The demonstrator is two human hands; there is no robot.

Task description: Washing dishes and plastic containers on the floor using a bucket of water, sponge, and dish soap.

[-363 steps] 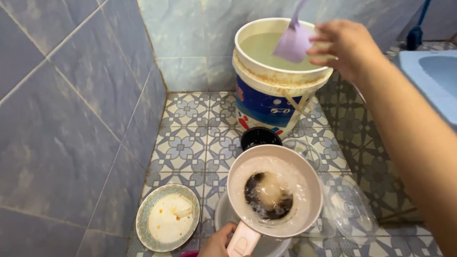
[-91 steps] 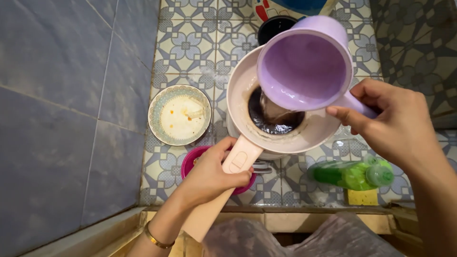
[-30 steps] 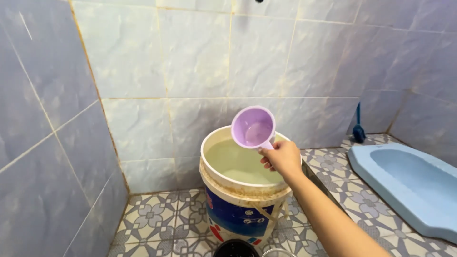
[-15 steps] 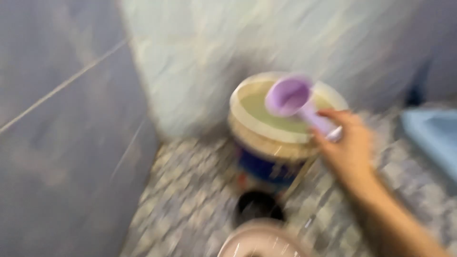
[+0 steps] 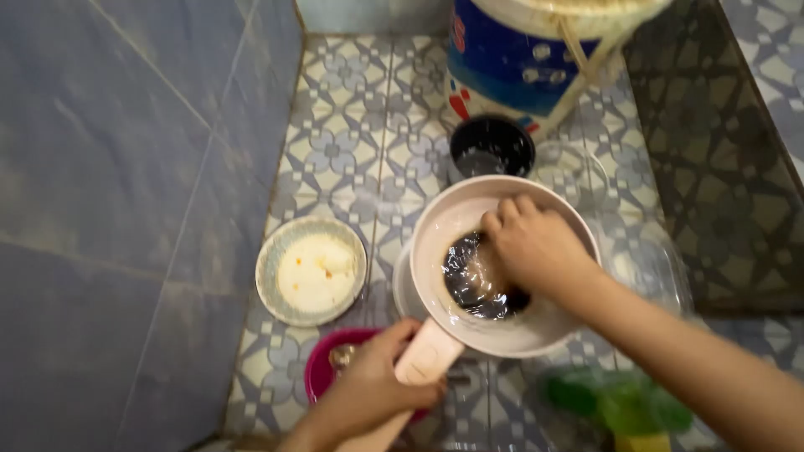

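Two hands are at work on a pale pink pot [image 5: 548, 335] with a dark inner base, which sits on the patterned tile floor [image 5: 343, 134]. The left hand [image 5: 373, 389] is closed around the pot's long pink handle [image 5: 423, 360], fingers wrapped over the top of it near where it joins the bowl. The right hand [image 5: 532, 247] reaches down inside the pot, fingers curled and pressed toward the dark wet bottom; whether it grips anything there cannot be told, since the palm and fingertips are hidden and the frame is slightly blurred. Wet residue shows on the pot's inner wall and base.

Left of the pot, apart from it, lies a small plate [image 5: 272, 289] with a patterned rim, bearing pale residue and a few orange specks. A magenta bowl [image 5: 322, 368] sits under the left hand, partly hidden by it. Just beyond the pot stands a small black cup [image 5: 492, 146], and behind that a large bucket [image 5: 519, 67] with a blue and white body, close to the wall corner. A clear glass lid [image 5: 578, 172] lies beside the black cup, and a second clear lid [image 5: 649, 268] lies to the right of the pot. A green bottle [image 5: 620, 406] lies on its side near the bottom edge, under the right forearm, blurred. Blue wall tiles [image 5: 126, 167] fill the left side of the view.
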